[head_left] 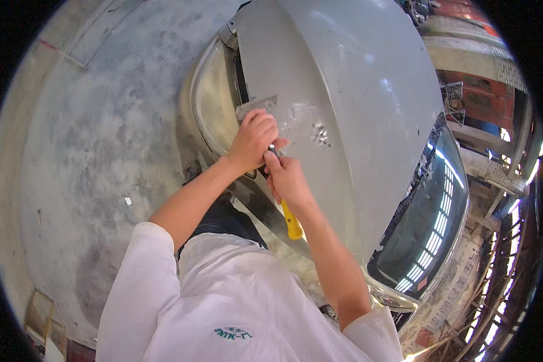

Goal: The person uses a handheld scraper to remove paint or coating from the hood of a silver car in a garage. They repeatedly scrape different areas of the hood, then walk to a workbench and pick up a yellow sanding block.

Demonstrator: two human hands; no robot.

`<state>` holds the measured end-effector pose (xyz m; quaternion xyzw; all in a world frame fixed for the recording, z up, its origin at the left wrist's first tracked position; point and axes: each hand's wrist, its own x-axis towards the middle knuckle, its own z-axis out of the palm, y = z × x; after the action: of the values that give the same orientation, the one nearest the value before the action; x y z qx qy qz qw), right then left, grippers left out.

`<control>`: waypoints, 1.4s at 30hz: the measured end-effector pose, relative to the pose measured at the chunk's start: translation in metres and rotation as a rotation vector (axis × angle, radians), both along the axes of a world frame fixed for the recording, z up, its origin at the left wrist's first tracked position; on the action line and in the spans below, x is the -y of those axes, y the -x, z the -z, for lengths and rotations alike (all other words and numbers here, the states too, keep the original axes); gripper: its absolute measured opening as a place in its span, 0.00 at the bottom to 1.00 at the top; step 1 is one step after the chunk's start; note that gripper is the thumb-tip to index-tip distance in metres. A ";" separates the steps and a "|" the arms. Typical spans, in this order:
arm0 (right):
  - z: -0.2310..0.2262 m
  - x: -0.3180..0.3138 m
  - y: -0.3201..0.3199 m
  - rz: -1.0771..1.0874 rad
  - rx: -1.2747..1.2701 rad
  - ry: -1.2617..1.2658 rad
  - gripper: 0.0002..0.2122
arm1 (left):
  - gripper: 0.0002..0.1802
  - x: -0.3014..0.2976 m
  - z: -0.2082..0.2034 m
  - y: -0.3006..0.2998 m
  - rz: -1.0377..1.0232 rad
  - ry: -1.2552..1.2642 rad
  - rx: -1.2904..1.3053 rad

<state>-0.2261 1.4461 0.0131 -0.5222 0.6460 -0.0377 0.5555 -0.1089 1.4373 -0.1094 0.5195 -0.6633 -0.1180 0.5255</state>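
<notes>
Over the front edge of a grey car hood (380,78), my two hands are close together. My left hand (256,140) is closed on a flat grey metal spreader (260,106), whose blade shows beyond the fingers. My right hand (289,181) grips a tool with a yellow handle (292,224), perhaps a putty knife. Its metal neck comes out by my left hand, and its far end is hidden there. Right of my hands, a chipped dark patch (321,135) marks the hood, near a pale smear (301,112).
The car's headlight (214,96) and rounded bumper are left of my hands. On the right is the windshield (428,223), with torn dark edging along its base. Dusty concrete floor (108,139) spreads to the left. Beams and cluttered shelving (482,120) stand beyond the car.
</notes>
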 end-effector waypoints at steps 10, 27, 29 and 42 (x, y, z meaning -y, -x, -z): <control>-0.016 0.012 -0.023 0.002 -0.144 -0.053 0.21 | 0.16 0.018 -0.017 -0.018 -0.055 0.234 0.037; -0.031 -0.084 0.122 0.705 0.063 0.286 0.22 | 0.46 0.030 -0.020 -0.007 0.149 -0.291 0.500; -0.036 -0.109 0.148 0.804 0.092 0.353 0.21 | 0.48 0.058 -0.019 0.014 0.047 -0.296 0.589; -0.033 -0.199 0.197 1.187 0.115 0.524 0.20 | 0.52 -0.019 -0.042 0.138 0.879 -0.128 0.677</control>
<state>-0.4230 1.6447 0.0466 -0.1918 0.7634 -0.5224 0.3280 -0.2472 1.4563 -0.0670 0.2336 -0.9410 -0.1925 0.1517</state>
